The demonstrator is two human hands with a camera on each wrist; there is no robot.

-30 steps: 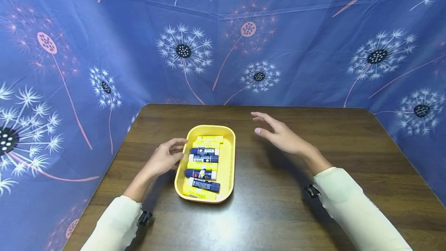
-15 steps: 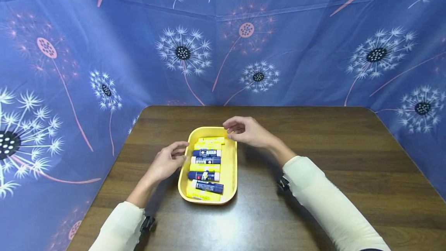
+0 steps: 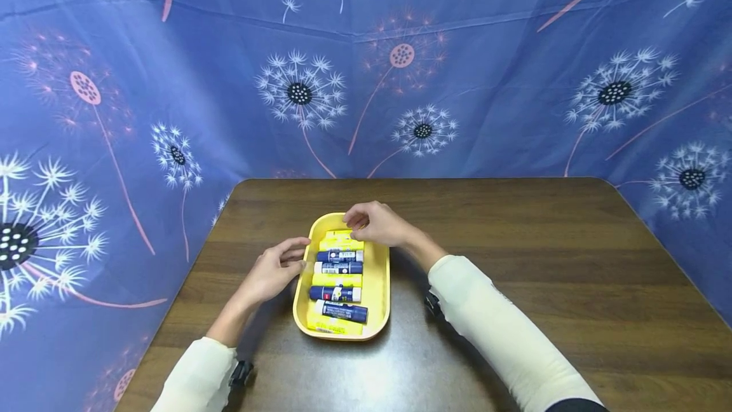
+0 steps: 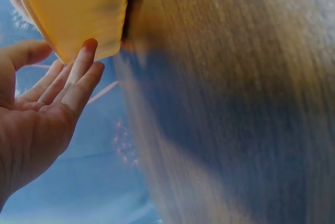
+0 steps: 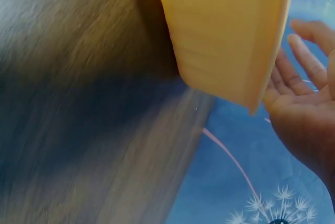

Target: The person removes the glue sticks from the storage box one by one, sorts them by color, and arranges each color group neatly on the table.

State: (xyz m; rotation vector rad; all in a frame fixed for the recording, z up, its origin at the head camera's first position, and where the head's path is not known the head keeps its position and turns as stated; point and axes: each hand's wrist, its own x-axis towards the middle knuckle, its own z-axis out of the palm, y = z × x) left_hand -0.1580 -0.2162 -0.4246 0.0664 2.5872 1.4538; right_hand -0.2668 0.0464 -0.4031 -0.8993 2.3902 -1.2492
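Observation:
A yellow tray holds a column of glue sticks, some dark blue with white ends like this blue glue stick, others yellow like this yellow glue stick. At the tray's left rim is my left hand; in the left wrist view its fingertips lie against the outer wall, the thumb near the rim. My right hand reaches over the far right rim, fingers loosely bent above the farthest yellow glue stick and partly covering it. Behind the tray wall in the right wrist view, its fingertips are partly hidden.
The tray stands on a brown wooden table, left of the middle. A blue cloth with dandelion prints hangs behind and to the left of the table. Dark devices, such as the wrist strap, sit at both sleeves.
My right hand has moved left from beside the tray to over its far end. The left hand stays by the left rim. The glue sticks lie in the same order.

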